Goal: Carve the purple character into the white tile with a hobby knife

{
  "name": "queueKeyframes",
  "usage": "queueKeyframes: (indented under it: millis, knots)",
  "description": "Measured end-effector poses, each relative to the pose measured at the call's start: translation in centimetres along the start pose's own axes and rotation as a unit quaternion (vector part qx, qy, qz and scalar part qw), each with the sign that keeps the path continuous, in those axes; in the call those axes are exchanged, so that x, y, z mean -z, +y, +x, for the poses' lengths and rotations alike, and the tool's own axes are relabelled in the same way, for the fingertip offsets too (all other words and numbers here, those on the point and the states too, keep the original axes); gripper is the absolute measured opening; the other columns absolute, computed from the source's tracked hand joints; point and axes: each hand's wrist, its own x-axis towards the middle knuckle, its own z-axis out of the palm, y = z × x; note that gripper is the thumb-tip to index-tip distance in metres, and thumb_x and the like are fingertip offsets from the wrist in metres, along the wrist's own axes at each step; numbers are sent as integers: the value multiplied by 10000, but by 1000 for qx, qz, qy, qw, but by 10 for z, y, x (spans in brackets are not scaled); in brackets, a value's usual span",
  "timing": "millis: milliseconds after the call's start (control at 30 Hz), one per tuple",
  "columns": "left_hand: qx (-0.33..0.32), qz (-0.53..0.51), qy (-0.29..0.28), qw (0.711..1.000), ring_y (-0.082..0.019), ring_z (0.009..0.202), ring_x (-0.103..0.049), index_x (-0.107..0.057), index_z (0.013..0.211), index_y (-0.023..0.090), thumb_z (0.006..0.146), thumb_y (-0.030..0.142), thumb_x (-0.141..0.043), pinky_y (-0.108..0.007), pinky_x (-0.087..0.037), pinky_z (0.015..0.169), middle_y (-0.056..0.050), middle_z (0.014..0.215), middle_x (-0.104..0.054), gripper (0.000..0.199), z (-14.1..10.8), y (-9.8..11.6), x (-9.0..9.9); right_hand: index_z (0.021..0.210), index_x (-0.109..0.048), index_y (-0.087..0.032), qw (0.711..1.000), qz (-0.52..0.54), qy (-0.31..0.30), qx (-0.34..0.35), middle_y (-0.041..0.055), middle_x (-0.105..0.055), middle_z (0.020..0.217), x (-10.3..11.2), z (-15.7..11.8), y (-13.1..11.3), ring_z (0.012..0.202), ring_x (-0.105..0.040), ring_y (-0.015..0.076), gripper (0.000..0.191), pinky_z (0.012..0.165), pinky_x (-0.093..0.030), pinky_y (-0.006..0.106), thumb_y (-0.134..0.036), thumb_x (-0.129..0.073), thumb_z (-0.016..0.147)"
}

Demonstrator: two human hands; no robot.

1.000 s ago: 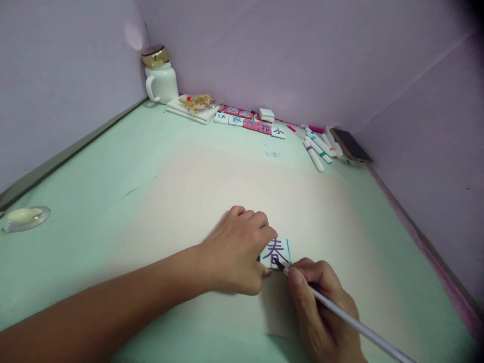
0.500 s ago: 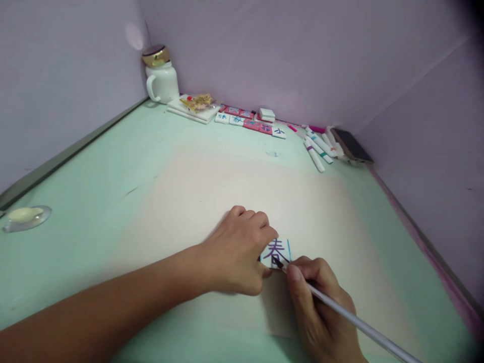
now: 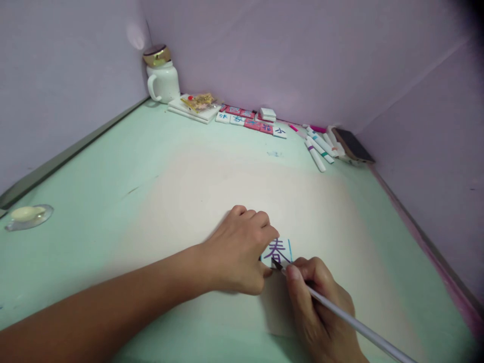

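Note:
A small white tile (image 3: 266, 260) bearing a purple character, with a blue line near its right edge, lies on the pale sheet (image 3: 204, 186). My left hand (image 3: 242, 252) grips the tile from the left, index finger at its top edge and thumb at its bottom edge. My right hand (image 3: 321, 302) is closed round a long brush (image 3: 351, 318) with a silvery handle. Its dark tip touches or hovers just over the lower part of the character; which of the two cannot be told.
Along the back stand a white mug (image 3: 166, 83) with a gold lid, white pads (image 3: 189, 112) under a small packet, and rows of red and white lettered tiles (image 3: 251, 123). Markers (image 3: 315, 155) and a phone (image 3: 351, 143) lie back right. A clear dish (image 3: 43, 216) sits far left.
The brush tip has shifted slightly to the left and down over the character. My left hand keeps its hold on the tile.

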Motion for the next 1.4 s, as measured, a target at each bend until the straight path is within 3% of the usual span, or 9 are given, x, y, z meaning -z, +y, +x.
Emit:
queueKeyframes:
  millis: [967,1133,1300,1400]
  knots:
    - [3,2,-10,1000,-228,899,-527,-621,866,196,680,255,-672,-394,-353,850,-54,919,-563,202,1,1,2,708,-389,-234,999,21,-24,8,-64,-420,567,4,-5,0,452,-359,100,258,449,-252,248,-264,-445,957]
    - [0,3,-12,1000,-227,896,-529,-624,878,192,679,258,-689,-388,-353,843,-54,923,-567,219,0,0,2,716,-412,-232,998,35,-46,26,-61,-425,577,10,-6,3,454,-376,96,244,428,-273,228,-241,-454,956]
    - [-14,4,-17,1000,-225,896,-536,-628,946,196,691,250,-697,-388,-347,852,-55,957,-574,270,0,-2,3,771,-441,-236,994,95,-50,6,-38,-477,677,17,-10,12,549,-439,105,199,484,-361,206,-237,-440,971]
    - [-13,0,-20,1000,-225,898,-537,-627,974,193,690,245,-708,-389,-346,852,-56,965,-572,299,0,-2,4,773,-436,-238,993,102,-60,-1,-47,-445,656,17,-8,17,537,-415,105,199,481,-354,207,-220,-439,971]
